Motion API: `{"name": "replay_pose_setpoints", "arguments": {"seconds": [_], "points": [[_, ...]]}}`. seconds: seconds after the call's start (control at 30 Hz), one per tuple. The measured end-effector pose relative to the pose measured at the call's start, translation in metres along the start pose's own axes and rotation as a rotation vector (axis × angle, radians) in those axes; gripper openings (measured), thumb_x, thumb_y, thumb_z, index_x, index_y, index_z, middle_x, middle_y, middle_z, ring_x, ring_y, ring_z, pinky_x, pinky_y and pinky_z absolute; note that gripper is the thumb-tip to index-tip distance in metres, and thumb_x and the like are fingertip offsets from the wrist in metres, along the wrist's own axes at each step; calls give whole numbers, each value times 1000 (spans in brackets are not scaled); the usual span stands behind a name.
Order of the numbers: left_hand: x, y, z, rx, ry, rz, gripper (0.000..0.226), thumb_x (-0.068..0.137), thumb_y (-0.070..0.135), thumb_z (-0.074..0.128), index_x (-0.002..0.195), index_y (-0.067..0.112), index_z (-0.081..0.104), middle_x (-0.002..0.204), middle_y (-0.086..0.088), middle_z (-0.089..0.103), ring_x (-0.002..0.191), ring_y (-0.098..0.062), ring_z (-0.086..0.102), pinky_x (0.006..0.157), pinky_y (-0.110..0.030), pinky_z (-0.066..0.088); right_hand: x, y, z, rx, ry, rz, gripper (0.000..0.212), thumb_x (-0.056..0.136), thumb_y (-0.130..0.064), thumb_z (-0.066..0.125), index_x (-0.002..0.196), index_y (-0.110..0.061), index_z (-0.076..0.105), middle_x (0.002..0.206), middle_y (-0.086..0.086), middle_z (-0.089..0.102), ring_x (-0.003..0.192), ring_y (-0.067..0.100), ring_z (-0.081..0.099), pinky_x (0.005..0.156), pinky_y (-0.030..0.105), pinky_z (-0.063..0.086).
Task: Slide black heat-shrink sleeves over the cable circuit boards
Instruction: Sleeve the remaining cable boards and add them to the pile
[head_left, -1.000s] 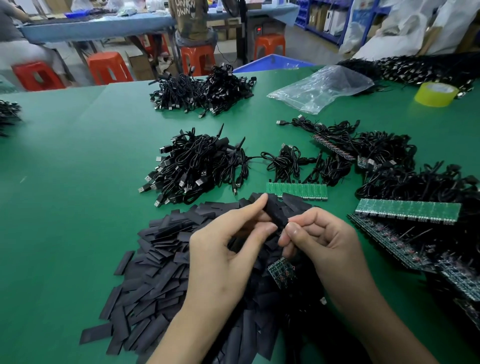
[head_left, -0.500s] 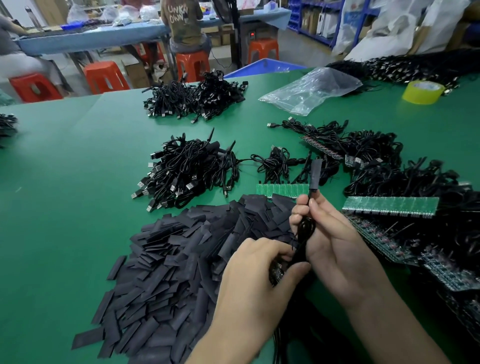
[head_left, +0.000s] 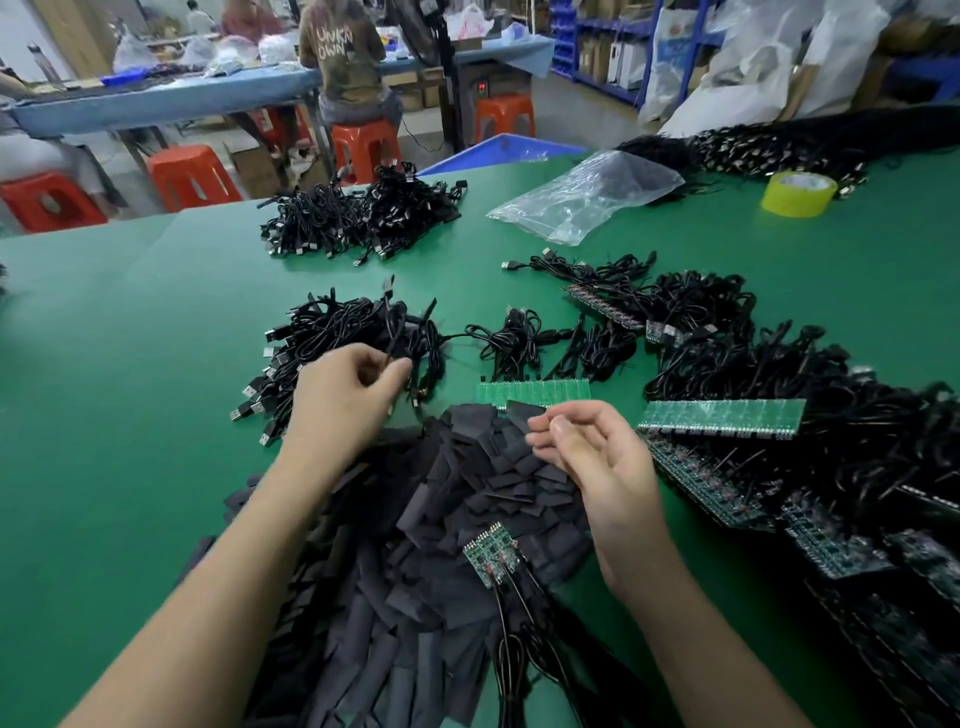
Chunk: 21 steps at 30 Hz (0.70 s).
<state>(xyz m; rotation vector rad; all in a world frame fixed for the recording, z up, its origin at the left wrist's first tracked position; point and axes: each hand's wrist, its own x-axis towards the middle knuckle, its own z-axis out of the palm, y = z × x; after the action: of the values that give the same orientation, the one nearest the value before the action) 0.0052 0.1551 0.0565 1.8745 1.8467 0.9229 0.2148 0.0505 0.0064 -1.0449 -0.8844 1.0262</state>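
Between cables, I judge: one going to the heap, the next board waiting.

My left hand (head_left: 343, 400) pinches a thin black cable (head_left: 393, 332) over the tangled heap of black USB cables (head_left: 322, 332) mid-bench. My right hand (head_left: 597, 462) hovers, fingers loosely curled and seemingly empty, above the pile of flat black heat-shrink sleeves (head_left: 457, 499). A small green circuit board (head_left: 491, 553) lies on that pile, toward the green bench's (head_left: 130, 415) near edge. The next move calls for letting go, picking one sleeve and threading it over that board.

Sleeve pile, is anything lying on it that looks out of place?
Yes: a small green board with its wires lies bare on the sleeves, apart from the board stacks at the right. Nothing looks damaged.
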Motion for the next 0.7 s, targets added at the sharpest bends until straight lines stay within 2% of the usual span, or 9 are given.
{"name": "replay_pose_setpoints", "arguments": {"seconds": [0.1,0.17,0.27,0.37,0.47,0.57,0.63,0.7], "points": [[22,-16,8,135,-16,-23,38,95,38,67,119,9,72,102,-6,76,97,-22,69,90,-34,51,1,4,-1,-37,-1,-9,17,94,-17,63,104,-4,66,99,10,75,94,21,72,88,30,57],[20,-19,12,170,-12,3,45,95,38,67,129,9,67,110,-6,74,96,-21,67,93,-35,51,3,5,-2,-48,7,-13,21,90,-23,63,102,-6,67,97,9,75,92,19,72,87,29,57],[-1,-13,14,205,-28,143,29,93,36,70,116,19,73,108,-3,69,84,-14,61,88,-34,50,4,6,-4,-90,15,-31,19,89,-25,63,98,-10,69,94,6,75,90,17,72,86,29,58],[-33,4,6,215,-301,219,14,91,41,71,99,31,77,97,12,72,84,-5,63,87,-29,52,3,6,-7,-192,12,-45,13,90,-30,64,93,-19,70,89,3,74,85,20,70,80,33,58],[-66,14,-7,264,-494,214,19,88,53,68,92,35,76,89,19,71,85,2,63,84,-30,54,0,4,-6,-335,-25,-69,19,88,-40,64,87,-22,70,80,-1,71,69,15,62,64,31,52],[-94,20,-16,362,-499,198,31,83,67,63,88,38,73,86,20,65,86,1,59,81,-29,52,-2,5,-6,-487,-152,-92,25,87,-49,62,86,-25,71,70,-1,63,60,16,50,55,37,41],[-106,23,-17,419,-446,180,41,77,77,60,84,38,70,82,19,62,82,1,58,75,-26,51,-4,5,-6,-560,-230,-118,19,88,-45,65,86,-27,71,66,-7,56,59,9,46,54,27,39],[-113,24,-14,450,-425,161,47,73,83,59,85,38,68,82,19,63,82,1,58,71,-24,50,-5,5,-3,-618,-285,-148,8,90,-34,70,84,-29,72,73,-13,61,66,6,52,60,19,42]]}}
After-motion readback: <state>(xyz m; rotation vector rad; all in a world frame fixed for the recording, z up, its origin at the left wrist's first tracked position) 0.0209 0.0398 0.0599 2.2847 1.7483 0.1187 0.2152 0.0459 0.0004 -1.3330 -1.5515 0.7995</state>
